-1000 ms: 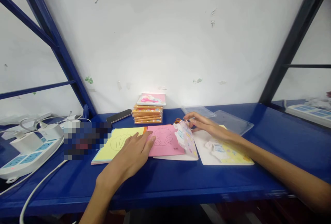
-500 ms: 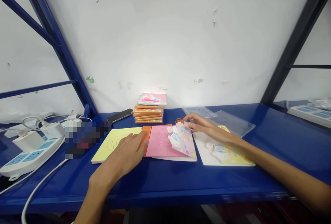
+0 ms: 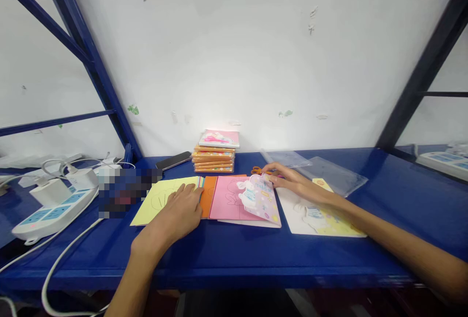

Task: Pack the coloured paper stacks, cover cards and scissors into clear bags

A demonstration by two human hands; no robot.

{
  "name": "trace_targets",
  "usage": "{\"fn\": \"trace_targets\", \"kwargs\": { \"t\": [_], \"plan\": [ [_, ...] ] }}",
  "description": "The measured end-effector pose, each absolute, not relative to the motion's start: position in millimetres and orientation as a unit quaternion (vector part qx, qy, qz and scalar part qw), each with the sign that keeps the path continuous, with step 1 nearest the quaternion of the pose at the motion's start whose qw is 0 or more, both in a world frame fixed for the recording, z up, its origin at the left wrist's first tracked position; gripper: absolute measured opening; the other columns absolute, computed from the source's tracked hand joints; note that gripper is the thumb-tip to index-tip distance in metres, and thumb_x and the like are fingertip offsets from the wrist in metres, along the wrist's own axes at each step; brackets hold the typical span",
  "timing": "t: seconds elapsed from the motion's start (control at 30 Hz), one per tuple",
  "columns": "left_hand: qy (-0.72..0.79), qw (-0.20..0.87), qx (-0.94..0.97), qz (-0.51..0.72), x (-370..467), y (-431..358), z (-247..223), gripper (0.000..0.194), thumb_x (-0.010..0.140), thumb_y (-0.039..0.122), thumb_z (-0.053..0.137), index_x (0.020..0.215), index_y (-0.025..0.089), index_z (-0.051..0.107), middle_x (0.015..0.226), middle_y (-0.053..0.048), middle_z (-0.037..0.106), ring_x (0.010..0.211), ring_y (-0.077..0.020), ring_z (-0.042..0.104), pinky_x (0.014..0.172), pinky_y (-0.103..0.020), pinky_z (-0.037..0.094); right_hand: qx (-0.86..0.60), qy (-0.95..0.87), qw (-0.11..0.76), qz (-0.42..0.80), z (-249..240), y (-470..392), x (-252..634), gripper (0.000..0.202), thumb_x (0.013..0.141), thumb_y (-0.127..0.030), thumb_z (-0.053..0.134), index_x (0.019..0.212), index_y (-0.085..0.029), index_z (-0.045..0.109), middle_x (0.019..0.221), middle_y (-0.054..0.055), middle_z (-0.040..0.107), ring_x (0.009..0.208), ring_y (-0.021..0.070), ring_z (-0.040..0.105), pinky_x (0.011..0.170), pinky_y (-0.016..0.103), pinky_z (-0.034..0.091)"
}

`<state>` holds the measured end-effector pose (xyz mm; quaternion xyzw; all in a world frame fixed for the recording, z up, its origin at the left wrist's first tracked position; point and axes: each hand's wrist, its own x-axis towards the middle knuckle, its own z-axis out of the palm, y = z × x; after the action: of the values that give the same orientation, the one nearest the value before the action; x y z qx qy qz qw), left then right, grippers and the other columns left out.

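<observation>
A booklet of coloured paper lies spread on the blue shelf, with a yellow page [image 3: 157,202] at left, a strip of orange page [image 3: 208,200], and a pink page [image 3: 224,206] with line drawings at right. My left hand [image 3: 182,212] rests flat on the yellow page, fingers stretched out near the fold. My right hand [image 3: 283,176] closes on the upper right corner of a lilac rabbit cover [image 3: 263,206], which stands partly lifted over the pink page. Orange-handled scissors [image 3: 256,170] lie just behind that corner, their blades hidden. Beneath my right forearm is a white-and-yellow rabbit sheet [image 3: 303,224].
Packaged paper sets [image 3: 214,158] are stacked at the back, beside a dark phone [image 3: 173,161]. Clear plastic sleeves [image 3: 336,175] lie behind my right forearm. On the left are a power strip [image 3: 54,214] and white cables [image 3: 60,253]. Blue shelf posts [image 3: 98,75] flank the shelf.
The camera view has shifted slightly. My left hand has moved a little toward the left off the orange strip, showing more of it; the right hand keeps its place at the lilac cover's corner.
</observation>
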<state>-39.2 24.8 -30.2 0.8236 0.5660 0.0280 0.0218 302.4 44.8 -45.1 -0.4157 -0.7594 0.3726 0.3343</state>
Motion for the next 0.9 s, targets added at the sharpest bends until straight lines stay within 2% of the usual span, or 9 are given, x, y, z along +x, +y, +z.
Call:
{"fn": "trace_targets", "kwargs": {
  "t": [0.07,0.17,0.33,0.53,0.7,0.83,0.9],
  "plan": [
    [0.567,0.017,0.823,0.020,-39,25,-32,0.056,0.091,0.010,0.032,0.142,0.005,0.056,0.151,-0.029,0.049,0.146,-0.0442,0.040,0.113,-0.063,0.034,-0.415,-0.761,0.333,0.373,-44,43,300,0.037,0.099,-0.057,0.052,0.124,-0.031,0.059,0.137,0.005,0.059,0.124,0.0297,0.055,0.106,0.050,0.042],
    [0.562,0.017,0.827,0.007,-39,24,-31,0.057,0.092,0.009,0.031,0.144,0.007,0.055,0.158,-0.028,0.043,0.152,-0.0438,0.029,0.115,-0.064,0.033,-0.410,-0.760,0.334,0.377,-41,40,295,0.039,0.099,-0.058,0.051,0.125,-0.031,0.058,0.139,0.006,0.058,0.125,0.0298,0.054,0.107,0.050,0.042],
    [0.565,0.016,0.825,0.002,-36,21,-29,0.056,0.095,0.014,0.029,0.143,0.009,0.057,0.162,-0.026,0.035,0.153,-0.0471,0.021,0.116,-0.064,0.032,-0.405,-0.766,0.335,0.370,-44,45,297,0.039,0.097,-0.057,0.056,0.126,-0.031,0.058,0.139,0.006,0.059,0.127,0.0295,0.054,0.109,0.050,0.040],
    [0.529,0.022,0.848,0.024,-27,18,-32,0.053,0.098,0.017,0.030,0.141,0.012,0.060,0.161,-0.025,0.038,0.154,-0.0437,0.021,0.119,-0.060,0.031,-0.428,-0.751,0.360,0.351,-50,53,305,0.038,0.095,-0.055,0.060,0.124,-0.031,0.060,0.130,0.006,0.064,0.118,0.0293,0.059,0.102,0.049,0.045],
    [0.492,0.045,0.869,0.032,-16,11,-28,0.059,0.094,0.010,0.031,0.148,0.013,0.053,0.150,-0.024,0.054,0.152,-0.0400,0.029,0.120,-0.059,0.029,-0.444,-0.754,0.359,0.326,-52,54,306,0.038,0.093,-0.054,0.064,0.122,-0.030,0.061,0.120,0.006,0.066,0.110,0.0280,0.061,0.098,0.047,0.047],
    [0.478,0.059,0.875,0.039,-9,9,-30,0.061,0.093,0.010,0.031,0.153,0.008,0.045,0.155,-0.026,0.048,0.151,-0.0380,0.033,0.121,-0.059,0.027,-0.443,-0.754,0.360,0.324,-53,54,304,0.036,0.093,-0.051,0.064,0.121,-0.029,0.061,0.115,0.006,0.067,0.107,0.0270,0.063,0.098,0.047,0.049],
    [0.468,0.084,0.877,0.065,-8,9,-32,0.062,0.095,0.012,0.031,0.156,0.010,0.039,0.159,-0.023,0.044,0.152,-0.0373,0.033,0.121,-0.059,0.027,-0.441,-0.754,0.359,0.328,-53,53,303,0.035,0.092,-0.050,0.065,0.121,-0.030,0.061,0.116,0.006,0.067,0.107,0.0262,0.064,0.096,0.046,0.051]
  ]
}}
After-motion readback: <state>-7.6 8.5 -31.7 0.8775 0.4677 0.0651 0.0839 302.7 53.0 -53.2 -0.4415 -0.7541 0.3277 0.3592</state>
